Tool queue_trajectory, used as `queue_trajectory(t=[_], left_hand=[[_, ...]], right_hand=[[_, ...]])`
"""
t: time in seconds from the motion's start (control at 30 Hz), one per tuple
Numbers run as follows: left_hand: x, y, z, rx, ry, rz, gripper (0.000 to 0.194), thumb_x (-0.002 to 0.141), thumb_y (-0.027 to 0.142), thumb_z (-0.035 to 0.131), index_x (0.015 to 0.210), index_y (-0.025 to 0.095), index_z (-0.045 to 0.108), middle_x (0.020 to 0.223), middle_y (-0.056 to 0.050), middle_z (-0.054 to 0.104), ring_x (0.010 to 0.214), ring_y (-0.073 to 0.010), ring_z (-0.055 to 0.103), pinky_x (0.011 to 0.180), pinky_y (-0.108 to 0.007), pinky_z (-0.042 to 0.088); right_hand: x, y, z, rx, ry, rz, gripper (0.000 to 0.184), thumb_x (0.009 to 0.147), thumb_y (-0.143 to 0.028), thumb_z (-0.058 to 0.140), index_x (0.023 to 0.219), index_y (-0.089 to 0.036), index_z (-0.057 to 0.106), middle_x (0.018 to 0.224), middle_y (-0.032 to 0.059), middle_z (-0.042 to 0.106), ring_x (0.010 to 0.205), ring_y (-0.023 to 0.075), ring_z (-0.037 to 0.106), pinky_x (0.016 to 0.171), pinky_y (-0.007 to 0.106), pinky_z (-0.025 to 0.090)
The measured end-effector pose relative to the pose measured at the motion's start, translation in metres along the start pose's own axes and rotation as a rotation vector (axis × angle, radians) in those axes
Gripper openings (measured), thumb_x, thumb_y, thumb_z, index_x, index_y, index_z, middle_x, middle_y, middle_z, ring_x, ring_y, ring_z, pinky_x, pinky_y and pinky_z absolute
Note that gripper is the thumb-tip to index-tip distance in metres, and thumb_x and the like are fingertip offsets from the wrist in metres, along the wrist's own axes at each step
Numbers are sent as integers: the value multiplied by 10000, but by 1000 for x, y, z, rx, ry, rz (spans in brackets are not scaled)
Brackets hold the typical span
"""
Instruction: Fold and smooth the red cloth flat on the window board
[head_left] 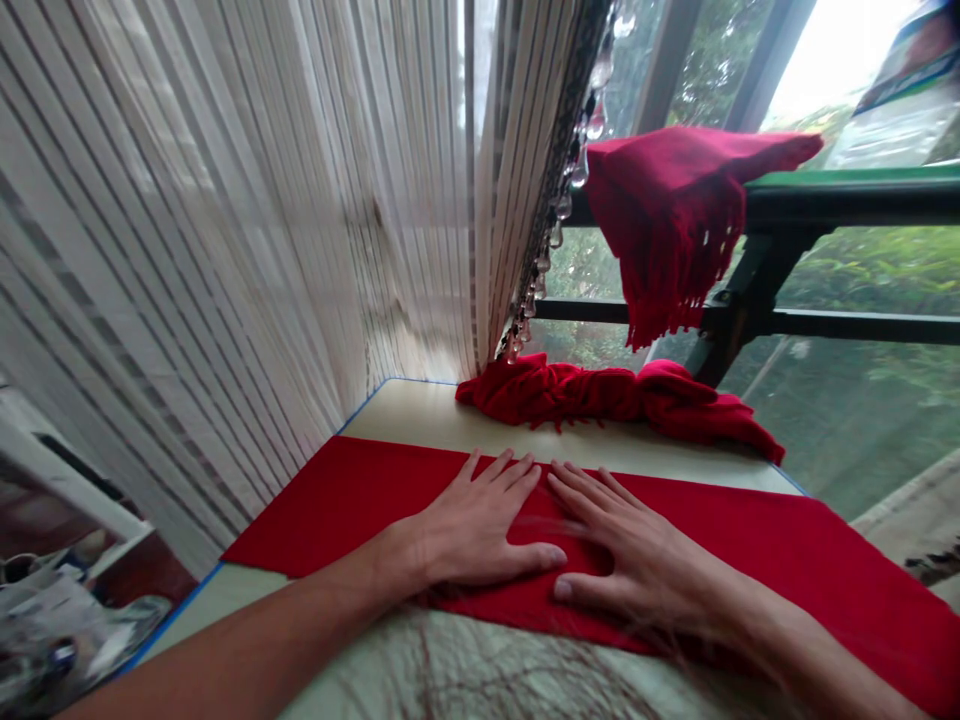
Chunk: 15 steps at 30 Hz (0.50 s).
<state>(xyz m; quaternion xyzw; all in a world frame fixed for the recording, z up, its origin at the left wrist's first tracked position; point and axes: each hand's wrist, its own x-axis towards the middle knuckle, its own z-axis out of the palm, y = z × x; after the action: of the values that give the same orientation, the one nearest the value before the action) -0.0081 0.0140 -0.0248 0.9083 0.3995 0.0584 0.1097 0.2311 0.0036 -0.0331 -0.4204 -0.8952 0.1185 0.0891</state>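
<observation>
A long red cloth (300,500), probably a folded scarf, is spread flat across a pale table (409,405) with blue edging. My left hand (480,520) lies palm down on its middle, fingers spread towards the far edge. Beside it my right hand (637,550) also rests flat on the cloth, fingers stretched out. The two thumbs point at each other with a small gap between them. Past the right side of the table the cloth runs on to the edge of the view. Strands of hair blur across the near foreground.
A bunched red cloth (600,395) lies along the table's far edge. Above it, a red fringed scarf (675,210) hangs over a dark rail (862,205) by the window. A striped curtain (262,200) with hanging beads (559,210) fills the left. Clutter in plastic (75,630) sits at lower left.
</observation>
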Motion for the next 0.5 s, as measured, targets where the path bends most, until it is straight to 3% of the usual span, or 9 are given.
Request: queue_trajectory(t=[0.27, 0.5], left_hand=[[1, 2, -4, -4, -17, -19, 971, 902, 807, 346, 1598, 154, 168, 1646, -116, 178, 1525, -317, 111, 1228, -561, 72], [-1, 1, -11, -33, -40, -43, 948, 900, 791, 393, 1594, 176, 195, 1652, -89, 150, 1529, -295, 102, 1232, -548, 81]], right_hand=[[1, 3, 2, 22, 26, -8, 1043, 799, -730, 627, 1568, -218, 143, 1642, 101, 164, 1512, 326, 134, 1237, 568, 115], [1, -4, -8, 73, -49, 30, 1055, 786, -722, 639, 1554, -185, 154, 1640, 112, 148, 1520, 301, 123, 1246, 540, 91]])
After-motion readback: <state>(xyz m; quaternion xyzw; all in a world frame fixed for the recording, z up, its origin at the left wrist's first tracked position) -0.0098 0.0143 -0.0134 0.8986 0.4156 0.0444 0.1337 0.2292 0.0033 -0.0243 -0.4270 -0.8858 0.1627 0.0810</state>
